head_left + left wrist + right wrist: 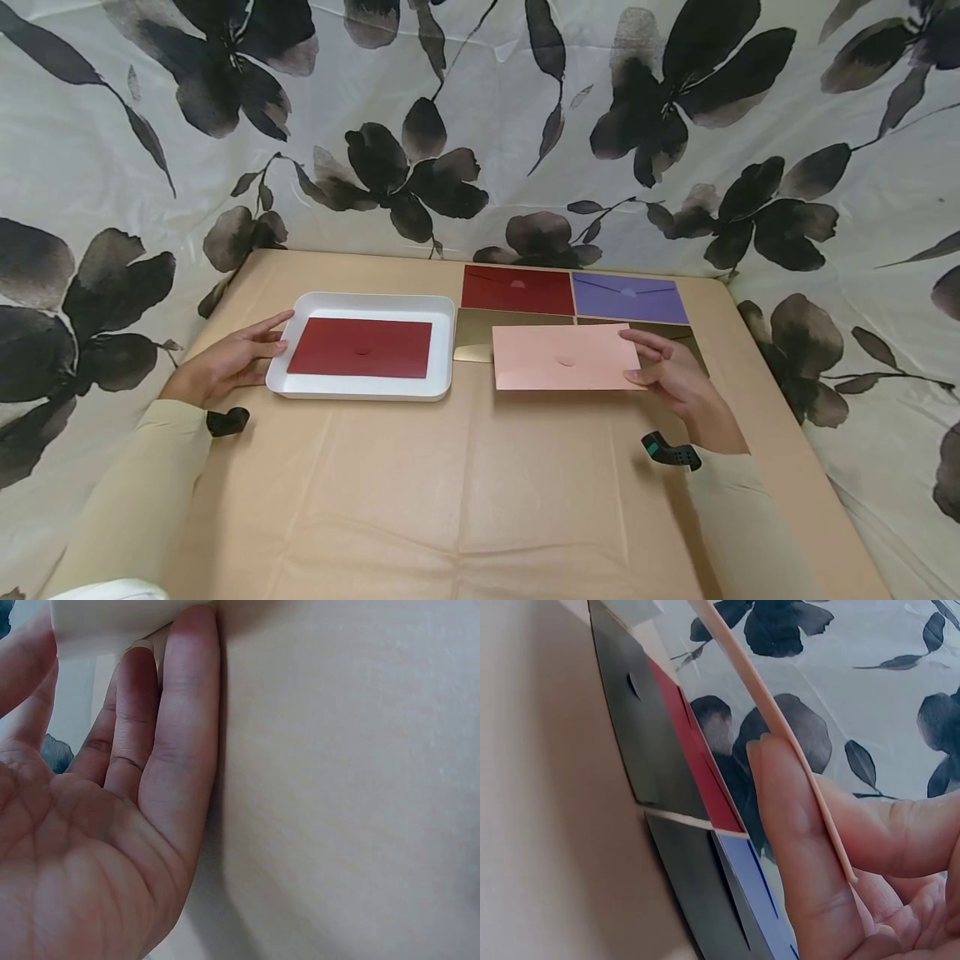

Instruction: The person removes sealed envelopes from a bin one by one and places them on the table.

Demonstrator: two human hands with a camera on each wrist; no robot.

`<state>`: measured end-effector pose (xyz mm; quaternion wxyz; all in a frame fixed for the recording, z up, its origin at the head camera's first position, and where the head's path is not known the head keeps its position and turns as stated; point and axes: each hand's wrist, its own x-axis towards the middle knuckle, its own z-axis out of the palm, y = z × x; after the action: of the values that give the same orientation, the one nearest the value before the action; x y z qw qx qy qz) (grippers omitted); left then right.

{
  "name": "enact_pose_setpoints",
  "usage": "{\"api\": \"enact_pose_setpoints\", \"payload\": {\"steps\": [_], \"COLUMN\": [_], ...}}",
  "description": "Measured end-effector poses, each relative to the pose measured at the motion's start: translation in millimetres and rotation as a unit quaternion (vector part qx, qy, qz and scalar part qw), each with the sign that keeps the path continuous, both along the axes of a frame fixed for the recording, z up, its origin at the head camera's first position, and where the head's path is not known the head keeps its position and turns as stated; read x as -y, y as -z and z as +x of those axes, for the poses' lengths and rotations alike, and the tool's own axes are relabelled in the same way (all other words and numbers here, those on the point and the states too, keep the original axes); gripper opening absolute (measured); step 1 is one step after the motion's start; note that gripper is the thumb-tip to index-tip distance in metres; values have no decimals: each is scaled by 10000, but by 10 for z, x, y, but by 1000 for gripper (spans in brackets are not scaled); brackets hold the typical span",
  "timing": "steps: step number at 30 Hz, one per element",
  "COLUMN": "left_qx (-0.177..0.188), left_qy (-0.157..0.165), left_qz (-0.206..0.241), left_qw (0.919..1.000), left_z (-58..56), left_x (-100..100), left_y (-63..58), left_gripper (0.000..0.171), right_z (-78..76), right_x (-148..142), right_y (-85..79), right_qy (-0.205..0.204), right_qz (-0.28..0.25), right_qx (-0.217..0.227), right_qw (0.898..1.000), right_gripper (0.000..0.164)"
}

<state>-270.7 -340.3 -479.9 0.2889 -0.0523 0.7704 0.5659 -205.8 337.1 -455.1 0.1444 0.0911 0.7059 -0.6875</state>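
Observation:
In the head view my left hand (228, 362) grips the left edge of a white tray (360, 305). The left wrist view shows fingertips of the left hand (112, 795) against the tray's wall (105, 630). A dark red envelope (360, 348) lies flat inside the tray. To its right, my right hand (675, 375) pinches a pink envelope (558, 358) by its right end, between thumb and fingers. The right wrist view catches this pink envelope (776, 720) nearly edge-on, raised above the table.
Behind the pink envelope, a red envelope (517, 288) and a purple envelope (628, 297) lie along the table's back edge. In front of them are a gold-olive envelope (472, 340) and another olive one (686, 336), both partly covered. A floral cloth (525, 125) hangs behind the tan table (450, 483).

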Motion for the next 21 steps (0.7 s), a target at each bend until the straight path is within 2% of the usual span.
{"api": "enact_pose_setpoints", "payload": {"steps": [9, 16, 21], "left_qx": [-19, -11, -4], "left_qy": [-7, 91, 119], "left_qz": [-36, -17, -28], "left_qw": [10000, 10000, 9999], "left_z": [-5, -16, 0], "left_x": [-12, 7, 2], "left_y": [3, 2, -18], "left_gripper": [78, 78, 79], "right_z": [67, 109, 169], "right_x": [-181, -317, -395], "right_y": [24, 75, 106], "right_qy": [-73, 76, 18], "right_qz": [265, -113, -139], "right_qx": [4, -15, -46], "right_qw": [9996, 9999, 9999], "right_gripper": [78, 78, 76]}}
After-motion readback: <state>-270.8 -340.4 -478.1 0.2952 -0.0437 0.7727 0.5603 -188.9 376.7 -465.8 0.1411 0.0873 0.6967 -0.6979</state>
